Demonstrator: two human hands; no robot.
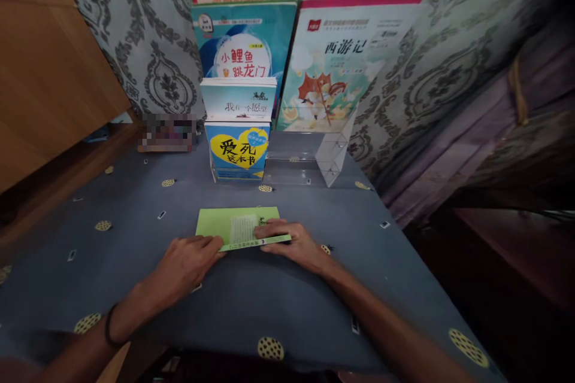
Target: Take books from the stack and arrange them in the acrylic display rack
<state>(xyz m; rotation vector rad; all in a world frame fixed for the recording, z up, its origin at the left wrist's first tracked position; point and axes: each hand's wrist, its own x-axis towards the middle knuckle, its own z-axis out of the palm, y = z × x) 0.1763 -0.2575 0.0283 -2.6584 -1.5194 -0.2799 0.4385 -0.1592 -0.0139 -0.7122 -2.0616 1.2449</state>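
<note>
- Left hand (191,260): grip is holding the green book (213,221) by its near left corner; black band (108,326) is circling that wrist.
- Right hand (296,244): grip is pinching the book's right end, fingers (274,229) lying over the cover.
- Green book is spanning between both hands, spine facing near side; can't tell if touching counter (148,263).
- Clear stand (333,158) is standing beyond, holding other books.

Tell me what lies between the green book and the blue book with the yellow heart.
The head view shows the clear rack's front lip, then patterned tablecloth with a yellow pineapple print, before the green book; nothing else lies there.
</note>
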